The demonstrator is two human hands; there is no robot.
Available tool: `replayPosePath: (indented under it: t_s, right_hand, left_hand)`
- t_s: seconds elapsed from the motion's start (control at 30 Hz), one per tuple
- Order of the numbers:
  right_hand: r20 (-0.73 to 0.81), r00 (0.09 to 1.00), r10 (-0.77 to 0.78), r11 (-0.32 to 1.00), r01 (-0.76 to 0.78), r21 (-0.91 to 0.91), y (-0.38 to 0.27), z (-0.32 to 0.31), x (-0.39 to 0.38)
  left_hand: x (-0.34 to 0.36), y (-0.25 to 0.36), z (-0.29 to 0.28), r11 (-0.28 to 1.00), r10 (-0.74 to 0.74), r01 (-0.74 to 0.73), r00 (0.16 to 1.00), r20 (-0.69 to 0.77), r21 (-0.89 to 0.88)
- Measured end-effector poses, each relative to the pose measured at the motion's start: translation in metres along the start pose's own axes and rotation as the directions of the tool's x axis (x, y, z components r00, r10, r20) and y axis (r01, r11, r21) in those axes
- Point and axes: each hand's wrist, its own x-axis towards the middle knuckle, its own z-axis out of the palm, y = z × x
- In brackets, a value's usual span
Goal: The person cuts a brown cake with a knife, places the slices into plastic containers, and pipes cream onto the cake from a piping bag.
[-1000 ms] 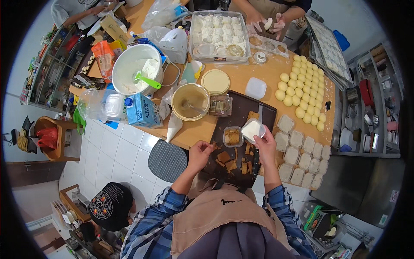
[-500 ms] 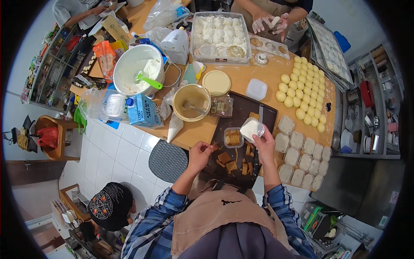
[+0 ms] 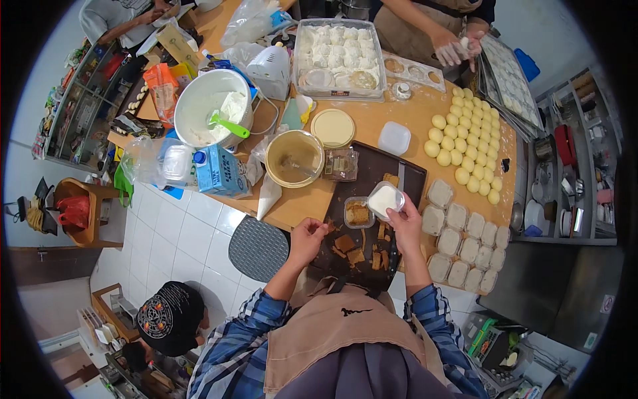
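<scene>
My right hand (image 3: pixel 405 226) holds a small clear plastic cup of white filling (image 3: pixel 385 199) above the dark tray (image 3: pixel 399 171). My left hand (image 3: pixel 308 239) pinches a small brown cake piece (image 3: pixel 327 228) over the tray's near left corner. More brown cake pieces (image 3: pixel 352 247) lie on the tray between my hands. A second small cup with brown cake (image 3: pixel 358 213) stands on the tray just left of the white cup.
Filled lidded cups (image 3: pixel 458 249) sit in rows right of the tray, yellow dough balls (image 3: pixel 465 146) beyond. A tan bowl (image 3: pixel 294 158), white tub with green spatula (image 3: pixel 212 114), blue carton (image 3: pixel 221 171) stand left. Another person's hands (image 3: pixel 458 46) work opposite; a person in a black cap (image 3: pixel 169 318) crouches lower left.
My right hand has drawn the white cup slightly nearer. My left hand has stayed at the tray's corner, pinching the brown piece. The person opposite has shifted their hands.
</scene>
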Motion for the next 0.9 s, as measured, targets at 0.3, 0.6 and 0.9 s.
replayPosePath:
  t_s: [0.3, 0.6, 0.9]
  right_hand:
    - [0.047, 0.997, 0.06, 0.998, -0.059, -0.009, -0.008, 0.01, -0.01]
    - [0.039, 0.997, 0.068, 0.996, -0.07, 0.051, -0.006, -0.001, -0.014]
    - [0.004, 0.998, 0.061, 0.998, -0.061, -0.004, -0.008, -0.015, -0.021]
  left_hand:
    - [-0.001, -0.001, 0.001, 1.0, -0.002, 0.002, 1.0, 0.006, -0.02]
    - [0.001, -0.003, 0.006, 1.0, 0.003, -0.003, 1.0, -0.011, -0.028]
    - [0.003, -0.003, 0.005, 1.0, -0.018, 0.018, 0.999, 0.033, 0.017]
